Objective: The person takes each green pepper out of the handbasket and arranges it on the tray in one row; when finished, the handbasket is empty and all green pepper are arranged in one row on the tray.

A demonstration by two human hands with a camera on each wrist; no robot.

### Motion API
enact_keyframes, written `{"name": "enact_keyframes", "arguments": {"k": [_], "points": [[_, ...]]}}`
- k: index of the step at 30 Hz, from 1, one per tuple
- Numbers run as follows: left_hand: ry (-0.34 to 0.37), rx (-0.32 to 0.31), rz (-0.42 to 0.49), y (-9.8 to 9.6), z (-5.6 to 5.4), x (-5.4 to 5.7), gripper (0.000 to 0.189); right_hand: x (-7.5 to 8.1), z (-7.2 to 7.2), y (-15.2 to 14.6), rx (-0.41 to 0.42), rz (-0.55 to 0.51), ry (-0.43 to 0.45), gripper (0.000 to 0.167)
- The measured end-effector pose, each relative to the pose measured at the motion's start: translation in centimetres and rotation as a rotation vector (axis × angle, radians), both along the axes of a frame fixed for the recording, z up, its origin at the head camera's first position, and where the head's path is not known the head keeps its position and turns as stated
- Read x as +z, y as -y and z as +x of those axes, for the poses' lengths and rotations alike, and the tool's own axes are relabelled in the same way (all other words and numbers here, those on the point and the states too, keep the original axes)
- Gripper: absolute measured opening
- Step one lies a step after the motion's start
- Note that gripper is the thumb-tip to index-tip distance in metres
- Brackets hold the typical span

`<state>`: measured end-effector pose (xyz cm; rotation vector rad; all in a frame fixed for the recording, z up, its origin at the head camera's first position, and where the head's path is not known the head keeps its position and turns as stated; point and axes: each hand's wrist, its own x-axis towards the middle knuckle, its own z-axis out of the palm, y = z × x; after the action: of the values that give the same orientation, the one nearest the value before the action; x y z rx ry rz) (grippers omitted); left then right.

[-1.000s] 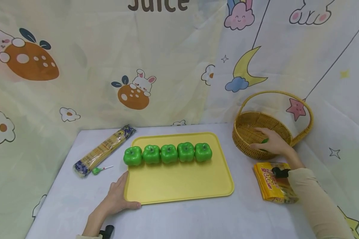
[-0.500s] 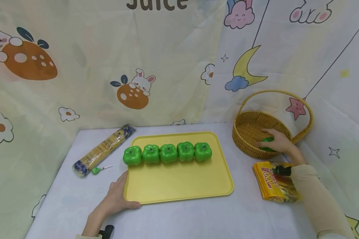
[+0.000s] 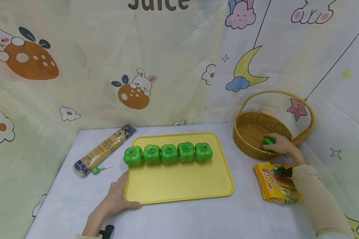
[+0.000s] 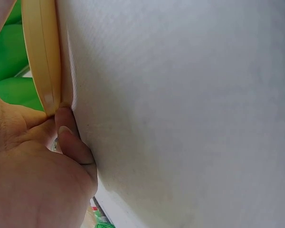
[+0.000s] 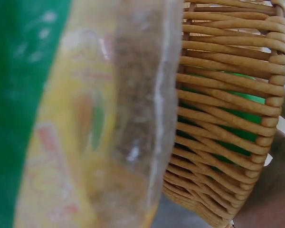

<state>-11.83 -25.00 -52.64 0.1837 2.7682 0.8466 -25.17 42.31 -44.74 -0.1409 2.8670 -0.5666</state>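
Note:
My right hand (image 3: 282, 146) is inside the wicker basket (image 3: 241, 141) and grips a green bell pepper (image 3: 267, 141) near the front right wall. Green shows through the weave (image 5: 228, 111) in the right wrist view. At the front left corner of the yellow tray (image 3: 179, 184), my left hand (image 3: 115, 197) holds on, fingers along the left edge and thumb at the front edge. The left wrist view has bent fingers (image 4: 75, 142) right at the tray's rim (image 4: 46, 61). Several green bell peppers (image 3: 169, 153) form a row across the tray.
A yellow food packet (image 3: 275, 182) lies in front of the basket, under the right forearm. Left of the tray are a long pasta-like packet (image 3: 104, 149) and a green lollipop (image 3: 97, 170). A printed cloth (image 3: 179, 66) hangs behind the table.
My right hand has shifted right and slightly lower inside the basket. The bell pepper in it, mostly hidden before, shows more. My left hand and the tray have stayed in place.

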Motion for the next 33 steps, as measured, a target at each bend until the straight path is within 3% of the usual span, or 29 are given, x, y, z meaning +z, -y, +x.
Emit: {"name": "enact_keyframes", "arguments": {"k": [11,17,25,33], "points": [[0.008,0.002,-0.010,-0.1,-0.1,0.2,0.151,-0.6,-0.9,-0.9,0.031,-0.060,0.000,0.074],[0.008,0.006,0.000,-0.2,0.1,0.4,0.151,-1.0,-1.4,-1.2,0.062,-0.033,-0.018,0.073],[0.006,0.000,0.000,-0.2,0.0,0.3,0.151,-0.9,-1.3,-1.2,0.065,0.010,-0.020,0.070],[0.010,-0.002,-0.016,-0.1,-0.1,0.3,0.151,-0.8,-0.9,-0.8,0.061,-0.015,-0.048,0.068]]}}
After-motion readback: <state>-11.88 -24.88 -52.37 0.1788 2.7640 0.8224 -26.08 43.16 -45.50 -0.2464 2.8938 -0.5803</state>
